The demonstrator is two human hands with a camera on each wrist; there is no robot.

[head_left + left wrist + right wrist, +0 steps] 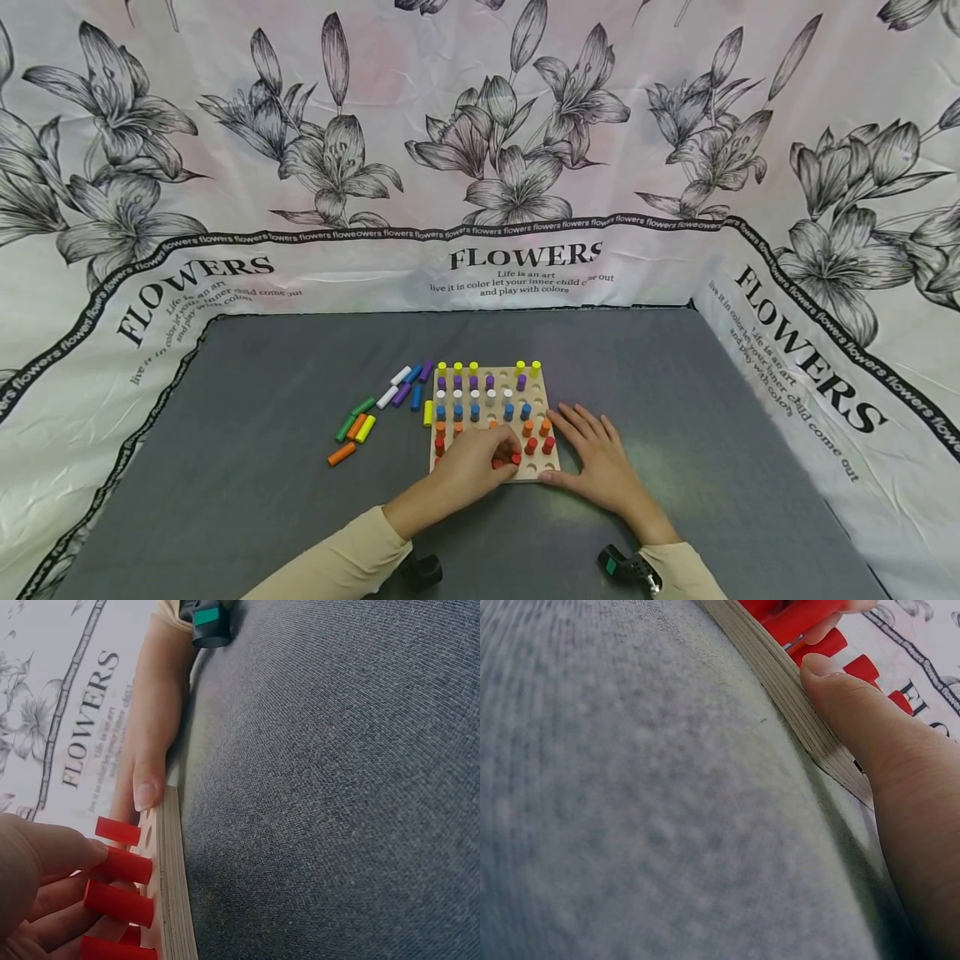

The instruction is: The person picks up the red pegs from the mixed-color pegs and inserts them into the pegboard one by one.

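A wooden pegboard [528, 477] lies in front of me, with rows of yellow, purple, white, blue, orange and red pegs standing in its holes. My left hand [468, 458] reaches over the front row and pinches a red peg [516, 459] between thumb and finger. In the left wrist view that red peg [129, 865] stands at the board's face beside other red pegs. My right hand [596, 458] rests at the board's right edge with fingers spread, its thumb [832, 675] touching the near corner. Part of the front rows is hidden behind my left hand.
Loose pegs lie left of the board: an orange peg [342, 454], a green peg [363, 406], a white peg [387, 397], a blue peg [416, 397] and several more. A yellow peg [428, 413] lies against the board's left side. Floral fabric [525, 287] borders the grey table [285, 367].
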